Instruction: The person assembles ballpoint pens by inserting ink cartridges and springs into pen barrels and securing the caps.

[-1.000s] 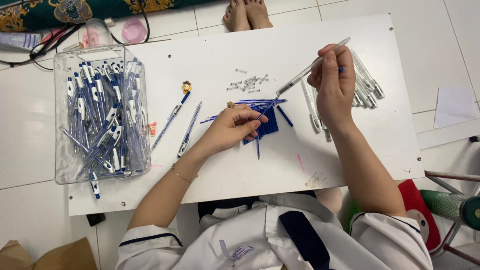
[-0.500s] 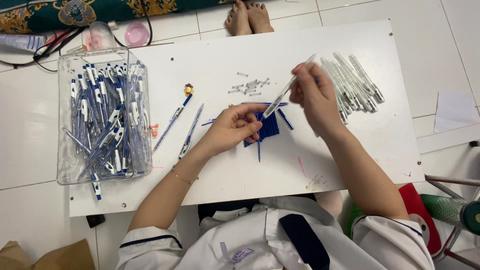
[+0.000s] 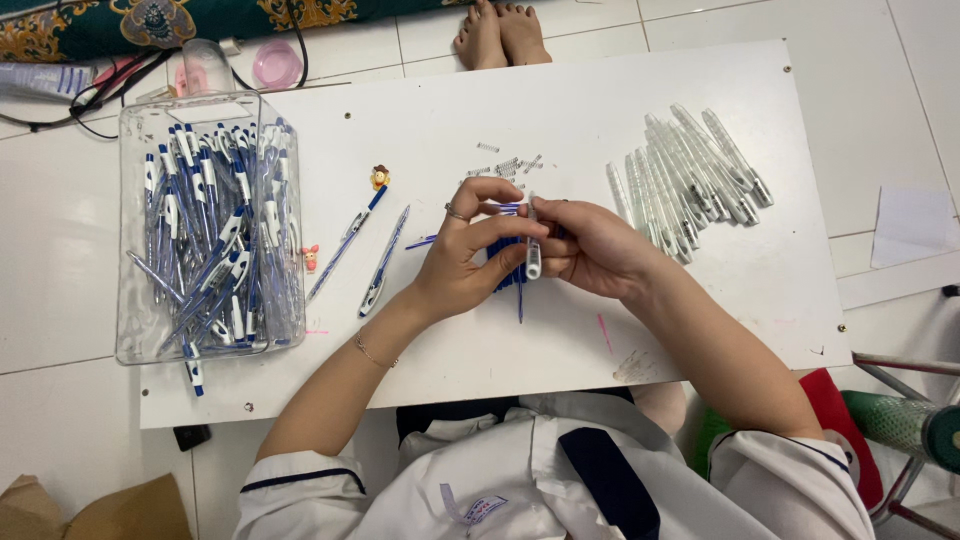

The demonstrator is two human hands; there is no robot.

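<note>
You are pinching a clear pen barrel (image 3: 533,245) upright between both hands, left hand (image 3: 470,255) and right hand (image 3: 592,245); blue refill possibly inside.

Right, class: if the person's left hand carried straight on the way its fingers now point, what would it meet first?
The left hand points toward the right hand. It would meet the clear pen barrel held upright between the two, probably at once, since its fingertips look already on it.

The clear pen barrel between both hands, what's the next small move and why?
Probably slide a blue refill into the clear barrel: the right hand holds the barrel upright, the left hand pinches at its top, and the refills lie just beneath.
</note>
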